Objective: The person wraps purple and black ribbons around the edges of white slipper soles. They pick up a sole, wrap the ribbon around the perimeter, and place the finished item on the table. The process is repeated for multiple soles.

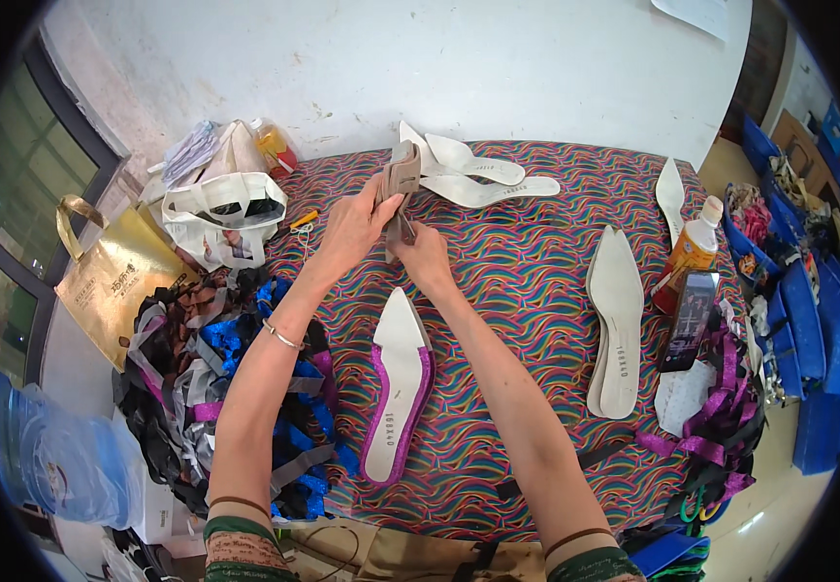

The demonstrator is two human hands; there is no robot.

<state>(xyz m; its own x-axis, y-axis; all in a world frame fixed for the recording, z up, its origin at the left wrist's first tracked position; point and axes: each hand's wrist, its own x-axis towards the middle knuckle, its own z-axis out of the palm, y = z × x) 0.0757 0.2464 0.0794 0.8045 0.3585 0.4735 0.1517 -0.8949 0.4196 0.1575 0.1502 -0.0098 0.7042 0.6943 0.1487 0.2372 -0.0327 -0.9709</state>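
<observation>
Toward the back of the table, both my hands are closed on a taupe, flat, stiff-looking piece (403,180) held upright; its exact kind I cannot make out. My left hand (354,228) grips its side, thumb across it. Just below and to the right, my right hand (424,257) pinches its lower end, fingertips partly hidden. Between my forearms lies a white shoe insole (393,407) with purple glitter strip round its heel and sides and a bare pointed toe. Behind the held piece, several plain white insoles (483,189) lie loosely overlapped.
A stack of white insoles (617,330) lies at right, near a phone (689,325), a drink bottle (696,242) and purple strips (721,403). Tangled black, blue and grey strips (216,388) heap at left. Behind them stand a gold bag (119,281) and a white bag (226,218).
</observation>
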